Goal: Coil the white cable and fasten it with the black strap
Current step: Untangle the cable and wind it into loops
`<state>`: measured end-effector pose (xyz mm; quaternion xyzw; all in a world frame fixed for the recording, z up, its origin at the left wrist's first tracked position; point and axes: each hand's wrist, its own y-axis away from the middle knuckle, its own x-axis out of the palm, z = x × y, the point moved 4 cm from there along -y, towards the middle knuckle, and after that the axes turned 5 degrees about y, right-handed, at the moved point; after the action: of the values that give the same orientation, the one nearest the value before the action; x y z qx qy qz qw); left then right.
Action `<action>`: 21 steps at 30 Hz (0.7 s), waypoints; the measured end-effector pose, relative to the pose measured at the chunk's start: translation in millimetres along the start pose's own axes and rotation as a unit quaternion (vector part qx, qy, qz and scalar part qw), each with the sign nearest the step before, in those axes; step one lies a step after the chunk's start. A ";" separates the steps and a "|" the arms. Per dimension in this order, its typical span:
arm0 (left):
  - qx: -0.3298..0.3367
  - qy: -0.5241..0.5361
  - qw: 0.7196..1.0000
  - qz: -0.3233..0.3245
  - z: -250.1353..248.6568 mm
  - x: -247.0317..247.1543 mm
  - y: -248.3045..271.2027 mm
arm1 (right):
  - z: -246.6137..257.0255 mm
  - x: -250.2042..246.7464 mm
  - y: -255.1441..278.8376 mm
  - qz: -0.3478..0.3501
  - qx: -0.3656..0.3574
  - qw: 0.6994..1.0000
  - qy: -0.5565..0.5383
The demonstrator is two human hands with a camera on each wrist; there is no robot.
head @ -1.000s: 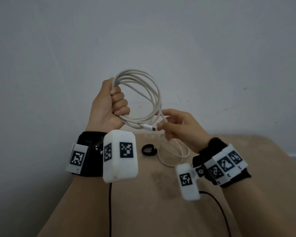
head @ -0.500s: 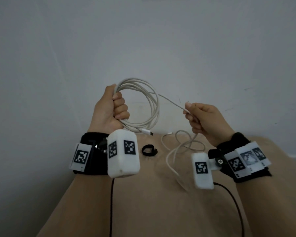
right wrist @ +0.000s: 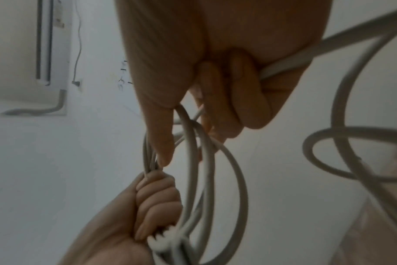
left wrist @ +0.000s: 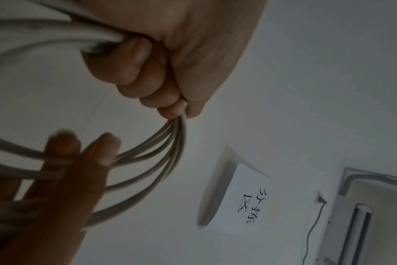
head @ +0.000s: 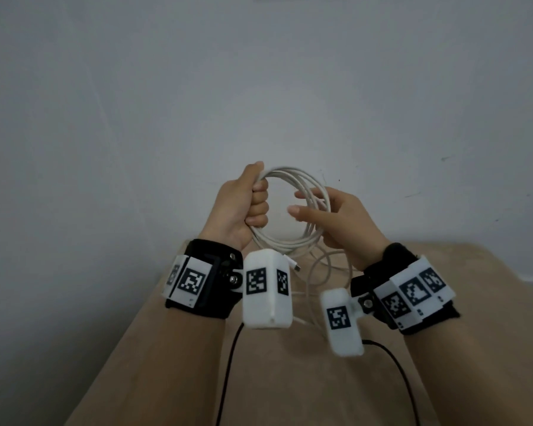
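My left hand (head: 253, 207) is raised above the table, fist closed round one side of the coiled white cable (head: 293, 179). In the left wrist view its fingers (left wrist: 147, 71) grip several loops (left wrist: 161, 143). My right hand (head: 336, 216) is at the coil's right side, with index finger and thumb reaching into the ring. In the right wrist view its lower fingers (right wrist: 227, 98) curl round a loose strand (right wrist: 283, 66). The plug end (head: 294, 266) hangs below the coil. The remaining loose cable (head: 320, 272) trails onto the table. The black strap is not visible.
A tan table (head: 290, 379) lies below the hands and ends at a plain grey wall (head: 259, 87). Black wires (head: 228, 364) run back from the wrist cameras along my forearms. The left wrist camera box (head: 266, 287) hides part of the tabletop.
My right hand, which had pulled a strand out to the right, has swung left to the coil, bringing the strand against the loops. The strap seen earlier on the table is now out of sight.
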<state>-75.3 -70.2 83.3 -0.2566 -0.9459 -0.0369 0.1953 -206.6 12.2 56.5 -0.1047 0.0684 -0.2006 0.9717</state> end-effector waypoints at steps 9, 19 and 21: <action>-0.070 0.123 0.986 0.089 4.9 -2.4 -7.7 | 0.5 -5.9 -3.8 0.049 0.014 0.988 -0.147; -0.098 0.182 0.958 0.197 1.5 -8.5 -3.6 | -0.8 -12.2 -6.7 0.067 0.042 0.973 -0.217; -0.114 0.180 0.943 0.257 3.5 -6.1 0.1 | 1.5 -15.6 -7.4 0.071 0.044 0.968 -0.238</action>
<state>-71.6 -72.5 77.8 -0.5004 -0.7866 -0.1389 0.3341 -223.3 12.1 61.0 -0.1014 -0.1661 -0.1033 0.9754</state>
